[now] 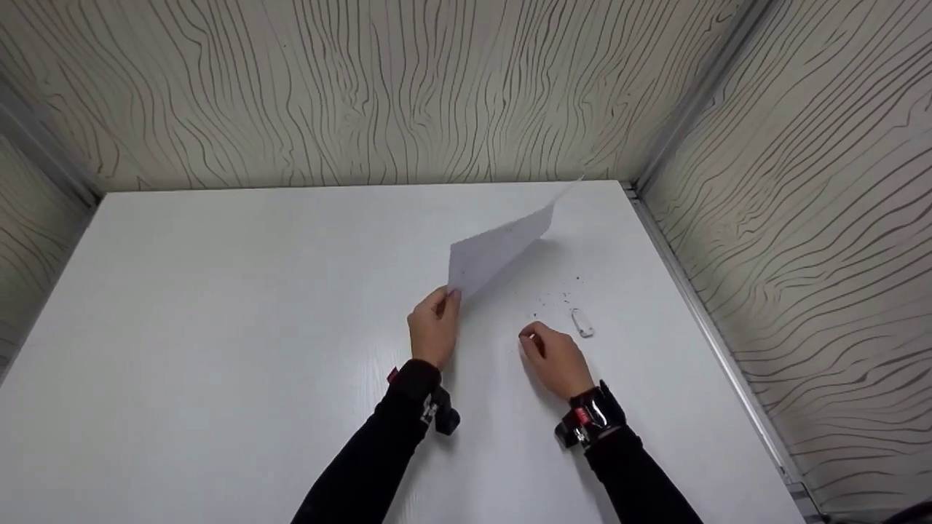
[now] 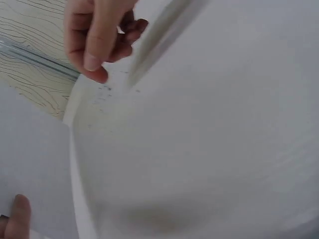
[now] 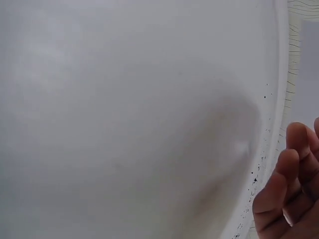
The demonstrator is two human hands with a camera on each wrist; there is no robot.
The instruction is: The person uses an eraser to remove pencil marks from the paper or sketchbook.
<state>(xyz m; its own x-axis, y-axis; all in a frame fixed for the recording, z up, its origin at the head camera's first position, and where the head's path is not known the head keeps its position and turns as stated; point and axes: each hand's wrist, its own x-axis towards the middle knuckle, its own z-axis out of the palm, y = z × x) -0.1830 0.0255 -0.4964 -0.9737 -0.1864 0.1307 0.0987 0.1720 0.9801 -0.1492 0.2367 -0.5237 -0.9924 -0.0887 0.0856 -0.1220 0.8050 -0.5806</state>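
Note:
My left hand [image 1: 435, 327] pinches the near corner of a white sheet of paper [image 1: 499, 251], thumb on its face. The sheet stands tilted up off the table, its far end curling upward. In the left wrist view, the left thumb lies on the paper [image 2: 35, 154] at the lower left. My right hand [image 1: 557, 360] hovers low over or touches the table, its fingers loosely curled with nothing seen between them. Just beyond it lies a small white block, like an eraser [image 1: 582, 322]. Dark crumbs [image 1: 557, 299] are scattered beside the block.
The white table [image 1: 218, 327] reaches back to a wood-grain patterned wall [image 1: 364, 94]. Another patterned wall [image 1: 823, 240] stands on the right, with a metal rail [image 1: 717, 346] along the table's right edge.

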